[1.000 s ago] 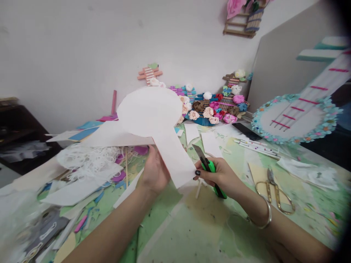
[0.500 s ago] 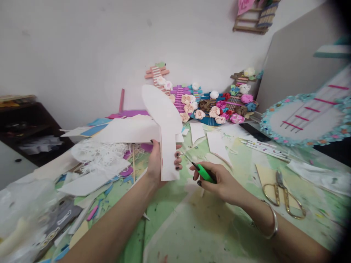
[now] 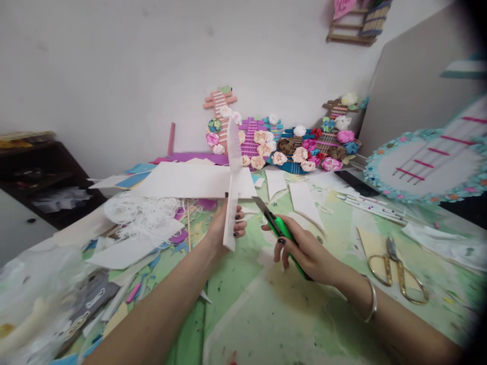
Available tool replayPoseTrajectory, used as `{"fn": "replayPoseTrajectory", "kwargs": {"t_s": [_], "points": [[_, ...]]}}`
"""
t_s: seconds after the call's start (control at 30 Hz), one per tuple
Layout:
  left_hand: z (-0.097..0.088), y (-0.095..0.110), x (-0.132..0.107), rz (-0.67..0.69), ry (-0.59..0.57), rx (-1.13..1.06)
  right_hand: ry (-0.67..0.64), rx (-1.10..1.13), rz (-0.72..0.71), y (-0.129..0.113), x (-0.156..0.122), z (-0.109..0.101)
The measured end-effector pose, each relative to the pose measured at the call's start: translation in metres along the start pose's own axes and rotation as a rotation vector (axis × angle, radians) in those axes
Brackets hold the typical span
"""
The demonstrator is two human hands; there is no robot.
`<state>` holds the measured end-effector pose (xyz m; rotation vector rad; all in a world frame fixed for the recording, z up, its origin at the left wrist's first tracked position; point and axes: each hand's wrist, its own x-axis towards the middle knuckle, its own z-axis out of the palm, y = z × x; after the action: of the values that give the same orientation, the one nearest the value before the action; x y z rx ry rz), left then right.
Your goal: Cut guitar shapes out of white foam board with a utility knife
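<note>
My left hand (image 3: 224,227) is closed on the stem of a white foam-board cutout (image 3: 232,175) with a round top. It holds the cutout upright, edge-on to me, above the green table (image 3: 266,314). My right hand (image 3: 304,251) grips a green utility knife (image 3: 279,230). The blade is out and points up and left, a little right of the cutout's stem without touching it.
White foam sheets (image 3: 186,180), tangled white string (image 3: 140,215) and scraps lie at the left. Paper-flower guitar crafts (image 3: 289,144) line the wall. Gold scissors (image 3: 399,271), pens (image 3: 369,205), a dark phone (image 3: 348,180) and a large round guitar craft (image 3: 426,165) are at the right.
My left hand has turned the cutout from facing me to edge-on and shifted it slightly right. My right hand with the knife stayed close beside it.
</note>
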<state>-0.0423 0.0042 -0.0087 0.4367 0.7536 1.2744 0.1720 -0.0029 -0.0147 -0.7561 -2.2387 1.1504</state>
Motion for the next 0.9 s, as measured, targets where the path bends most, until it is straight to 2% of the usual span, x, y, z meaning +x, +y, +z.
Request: {"fn": "replayPoseTrajectory", "kwargs": {"t_s": [0.2,0.43,0.9], "points": [[0.009,-0.003,-0.006,0.104,0.097,0.070,0.075,0.039,-0.043,-0.003,-0.002,0.001],[0.009,-0.003,-0.006,0.162,0.109,0.133,0.075,0.235,-0.084,-0.004,0.000,0.002],[0.014,-0.002,-0.011,0.165,0.105,0.167,0.047,0.267,-0.060,-0.006,0.000,0.003]]}}
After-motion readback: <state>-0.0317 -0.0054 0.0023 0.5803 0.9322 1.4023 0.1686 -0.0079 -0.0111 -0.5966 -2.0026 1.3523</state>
